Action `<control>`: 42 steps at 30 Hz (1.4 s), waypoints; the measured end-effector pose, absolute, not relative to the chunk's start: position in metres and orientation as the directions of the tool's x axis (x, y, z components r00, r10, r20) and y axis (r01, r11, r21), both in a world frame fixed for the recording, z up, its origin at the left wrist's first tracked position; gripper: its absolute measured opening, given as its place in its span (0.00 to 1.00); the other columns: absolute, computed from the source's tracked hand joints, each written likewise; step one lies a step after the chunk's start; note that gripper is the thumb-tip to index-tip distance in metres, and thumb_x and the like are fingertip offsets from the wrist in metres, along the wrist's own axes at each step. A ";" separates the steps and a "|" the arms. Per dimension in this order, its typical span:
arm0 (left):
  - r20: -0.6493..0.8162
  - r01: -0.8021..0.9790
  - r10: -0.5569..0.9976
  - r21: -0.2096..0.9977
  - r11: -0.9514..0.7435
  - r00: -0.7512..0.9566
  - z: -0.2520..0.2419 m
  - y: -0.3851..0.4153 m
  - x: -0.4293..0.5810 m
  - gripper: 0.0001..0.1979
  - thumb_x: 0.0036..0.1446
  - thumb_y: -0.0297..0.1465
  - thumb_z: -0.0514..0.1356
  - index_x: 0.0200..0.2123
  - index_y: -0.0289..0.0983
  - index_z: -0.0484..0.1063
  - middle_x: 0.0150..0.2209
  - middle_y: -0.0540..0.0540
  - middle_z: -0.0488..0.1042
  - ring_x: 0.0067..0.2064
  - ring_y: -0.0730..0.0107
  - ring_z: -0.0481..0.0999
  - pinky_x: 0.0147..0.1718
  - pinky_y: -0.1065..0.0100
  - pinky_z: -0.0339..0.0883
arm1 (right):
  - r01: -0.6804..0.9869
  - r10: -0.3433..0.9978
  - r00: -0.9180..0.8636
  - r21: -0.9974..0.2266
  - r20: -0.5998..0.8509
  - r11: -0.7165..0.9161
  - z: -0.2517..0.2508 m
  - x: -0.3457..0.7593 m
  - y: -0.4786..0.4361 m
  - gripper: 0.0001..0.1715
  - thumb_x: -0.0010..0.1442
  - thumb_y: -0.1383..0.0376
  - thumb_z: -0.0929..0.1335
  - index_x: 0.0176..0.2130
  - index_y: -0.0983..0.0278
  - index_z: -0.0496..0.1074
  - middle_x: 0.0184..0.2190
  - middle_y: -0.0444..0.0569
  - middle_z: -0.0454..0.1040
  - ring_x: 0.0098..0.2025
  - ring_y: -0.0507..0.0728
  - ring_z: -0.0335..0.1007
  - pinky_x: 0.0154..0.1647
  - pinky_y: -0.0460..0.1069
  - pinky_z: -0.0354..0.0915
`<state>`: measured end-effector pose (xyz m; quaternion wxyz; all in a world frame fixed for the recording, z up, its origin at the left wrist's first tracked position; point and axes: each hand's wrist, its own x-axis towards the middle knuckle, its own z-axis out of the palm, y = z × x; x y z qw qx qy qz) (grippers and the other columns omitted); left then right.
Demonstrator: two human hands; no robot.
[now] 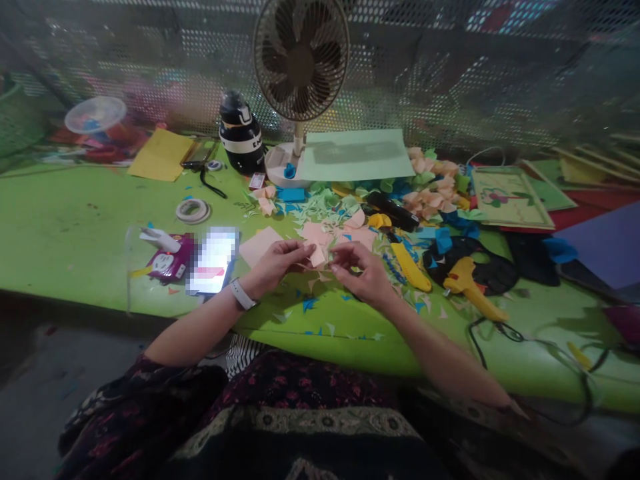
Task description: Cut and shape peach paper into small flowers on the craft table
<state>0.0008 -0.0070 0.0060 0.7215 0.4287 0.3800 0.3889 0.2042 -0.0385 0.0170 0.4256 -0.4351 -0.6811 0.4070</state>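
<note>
Toward the near side of the green table (75,220), at the centre of the clock, pinching a small piece of peach paper (319,256) between thumb and fingers of the left hand (286,260). At the paper's three o'clock, curling the fingers of the right hand (361,268) toward it; cannot tell whether nipping its edge or just beside it. On the left wrist, a white band (243,294). At nine o'clock, a peach square (260,245) near the left hand, then a lit phone (214,260) and a purple box (173,263). At ten, a roll of tape (193,211) and, farther off, a yellow sheet (163,155). At eleven, a dark bottle (243,143). Around twelve, pale green scraps (323,203), with a fan (300,63) beyond; toward one, a pale green sheet (360,150). At two, a heap of curled peach pieces (437,190) and, beyond, a card with a flower picture (513,197). Toward three, a yellow cutter (411,265), then a yellow glue gun (470,287) partly over a flat black object (495,272). At six, scattered blue scraps (309,304).
</note>
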 end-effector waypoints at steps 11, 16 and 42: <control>-0.271 -0.172 0.819 0.899 0.403 0.505 0.011 -0.010 0.003 0.19 0.45 0.42 0.74 0.25 0.33 0.73 0.21 0.52 0.74 0.22 0.81 0.71 0.26 0.76 0.67 | 0.410 0.678 -0.412 -0.541 0.608 0.734 0.007 0.212 -0.032 0.08 0.64 0.63 0.69 0.41 0.55 0.79 0.35 0.48 0.75 0.39 0.55 0.73 0.38 0.50 0.71; -0.222 -0.155 0.835 0.928 0.340 0.503 0.010 -0.011 0.003 0.21 0.43 0.44 0.74 0.25 0.32 0.74 0.20 0.51 0.74 0.22 0.79 0.72 0.27 0.74 0.71 | 0.400 0.650 -0.391 -0.516 0.652 0.758 0.005 0.211 -0.033 0.08 0.64 0.65 0.70 0.42 0.54 0.79 0.38 0.48 0.73 0.41 0.54 0.72 0.40 0.50 0.72; -0.165 -0.139 0.820 0.949 0.284 0.549 0.007 -0.020 0.005 0.14 0.54 0.35 0.68 0.42 0.32 0.80 0.39 0.40 0.83 0.39 0.64 0.83 0.46 0.61 0.78 | 0.447 0.921 -0.240 -0.807 0.307 0.386 0.006 0.205 -0.034 0.18 0.65 0.51 0.67 0.34 0.62 0.74 0.32 0.49 0.77 0.32 0.54 0.71 0.30 0.48 0.67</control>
